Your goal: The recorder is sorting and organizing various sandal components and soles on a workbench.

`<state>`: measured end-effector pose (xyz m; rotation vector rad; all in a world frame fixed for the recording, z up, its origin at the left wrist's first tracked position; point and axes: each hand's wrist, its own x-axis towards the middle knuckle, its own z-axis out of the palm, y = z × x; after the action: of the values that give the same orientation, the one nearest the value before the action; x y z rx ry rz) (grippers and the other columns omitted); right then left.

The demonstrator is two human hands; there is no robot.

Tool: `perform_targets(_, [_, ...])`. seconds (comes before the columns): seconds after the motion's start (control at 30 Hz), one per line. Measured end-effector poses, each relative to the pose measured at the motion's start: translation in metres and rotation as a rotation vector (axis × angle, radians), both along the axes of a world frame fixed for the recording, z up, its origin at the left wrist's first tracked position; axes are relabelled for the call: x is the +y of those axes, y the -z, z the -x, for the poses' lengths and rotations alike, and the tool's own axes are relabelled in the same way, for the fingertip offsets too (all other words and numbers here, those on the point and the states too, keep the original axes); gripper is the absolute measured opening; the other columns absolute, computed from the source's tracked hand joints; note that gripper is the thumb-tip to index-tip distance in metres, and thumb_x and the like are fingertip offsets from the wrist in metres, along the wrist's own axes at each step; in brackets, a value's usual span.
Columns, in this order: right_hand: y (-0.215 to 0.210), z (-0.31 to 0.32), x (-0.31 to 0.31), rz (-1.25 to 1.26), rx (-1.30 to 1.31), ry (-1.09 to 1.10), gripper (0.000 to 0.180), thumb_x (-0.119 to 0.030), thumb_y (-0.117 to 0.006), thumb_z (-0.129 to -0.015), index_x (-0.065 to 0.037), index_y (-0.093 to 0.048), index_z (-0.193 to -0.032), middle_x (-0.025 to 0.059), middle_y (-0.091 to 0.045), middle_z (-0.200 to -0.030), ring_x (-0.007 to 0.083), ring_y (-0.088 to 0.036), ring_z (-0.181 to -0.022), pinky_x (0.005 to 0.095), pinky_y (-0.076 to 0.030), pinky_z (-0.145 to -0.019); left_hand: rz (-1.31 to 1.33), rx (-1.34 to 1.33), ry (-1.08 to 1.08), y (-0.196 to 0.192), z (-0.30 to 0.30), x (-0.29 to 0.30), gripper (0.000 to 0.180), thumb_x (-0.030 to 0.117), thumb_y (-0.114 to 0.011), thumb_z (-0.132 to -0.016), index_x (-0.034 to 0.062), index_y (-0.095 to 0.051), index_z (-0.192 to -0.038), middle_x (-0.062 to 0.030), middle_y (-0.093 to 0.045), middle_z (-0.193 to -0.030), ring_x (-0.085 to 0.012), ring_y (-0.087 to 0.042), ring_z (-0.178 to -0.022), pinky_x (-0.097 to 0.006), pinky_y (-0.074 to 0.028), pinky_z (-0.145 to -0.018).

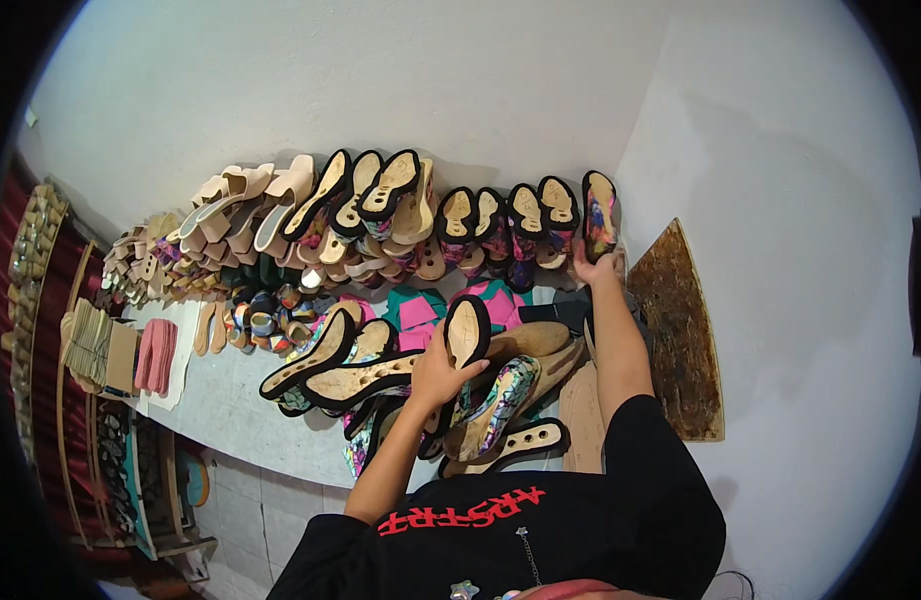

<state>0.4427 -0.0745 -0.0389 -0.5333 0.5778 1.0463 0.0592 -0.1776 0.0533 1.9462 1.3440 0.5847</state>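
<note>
My left hand (443, 377) grips an unfinished shoe (468, 331) over the middle of the table. That shoe shows a tan underside with a black edge, and its lower part is hidden behind my fingers. Farther off to the right, my stretched right arm ends in my right hand (598, 267), closed round the lower end of another shoe (600, 213) with a bright floral side and black rim. This one stands on end at the right of a row of similar black-edged shoes (526, 210). Below my left hand lies a loose pile of patterned shoes (371, 380), tan undersides showing.
Pale sandals (243, 195) are stacked along the wall at the far left. Pink and green pieces (418, 318) lie mid-table. Pink insoles (157, 355) rest on the left end of the grey table (226, 420). A stained brown board (674, 340) leans at the right wall.
</note>
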Motion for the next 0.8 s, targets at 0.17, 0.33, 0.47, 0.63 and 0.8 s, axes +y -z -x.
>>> perform_targets(0.17, [-0.016, -0.003, 0.001, 0.528, -0.091, -0.508, 0.089, -0.075, -0.037, -0.071, 0.001, -0.038, -0.116, 0.0196, -0.050, -0.097, 0.0318, -0.054, -0.088, 0.0404, -0.048, -0.074, 0.012, 0.006, 0.000, -0.002, 0.001, 0.001, 0.090, 0.046, -0.071, -0.060, 0.0047, -0.030, -0.129, -0.0201, -0.056, -0.109, -0.0363, -0.056, -0.097, -0.041, -0.044, -0.081])
perform_targets(0.33, [-0.057, 0.053, 0.005, 1.332, -1.341, -0.449, 0.083, -0.054, -0.063, -0.068, -0.013, -0.027, -0.131, 0.0233, -0.037, -0.118, 0.0389, -0.037, -0.111, 0.0514, -0.034, -0.089, 0.024, 0.031, -0.029, -0.003, 0.006, 0.001, 0.090, 0.046, -0.071, -0.060, 0.0046, -0.030, -0.128, -0.0200, -0.055, -0.110, -0.0363, -0.056, -0.097, -0.041, -0.044, -0.081])
perform_targets(0.47, [-0.053, 0.036, -0.004, 1.437, -1.593, -0.427, 0.057, -0.035, -0.059, -0.079, -0.016, -0.036, -0.127, 0.0109, -0.038, -0.123, 0.0363, -0.036, -0.114, 0.0498, -0.035, -0.090, 0.032, 0.042, 0.021, -0.010, 0.001, 0.001, 0.094, 0.048, -0.070, -0.062, 0.0009, -0.026, -0.131, -0.0243, -0.052, -0.113, -0.0379, -0.055, -0.099, -0.040, -0.043, -0.083])
perform_targets(0.63, [-0.044, 0.018, -0.002, 1.372, -1.722, -0.501, 0.042, -0.027, -0.055, -0.082, -0.012, -0.044, -0.119, 0.0095, -0.040, -0.122, 0.0348, -0.042, -0.110, 0.0487, -0.036, -0.089, 0.015, 0.010, 0.022, -0.005, 0.004, 0.001, 0.094, 0.047, -0.071, -0.062, 0.0005, -0.026, -0.131, -0.0244, -0.053, -0.112, -0.0369, -0.055, -0.098, -0.040, -0.043, -0.083])
perform_targets(0.8, [-0.013, 0.012, 0.017, 1.253, -1.804, -0.371, 0.051, -0.022, -0.057, -0.078, -0.004, -0.040, -0.123, 0.0215, -0.048, -0.112, 0.0364, -0.050, -0.100, 0.0430, -0.040, -0.086, 0.042, 0.029, 0.017, -0.009, 0.003, 0.001, 0.095, 0.047, -0.071, -0.061, -0.0001, -0.026, -0.131, -0.0248, -0.053, -0.112, -0.0369, -0.054, -0.100, -0.040, -0.043, -0.084])
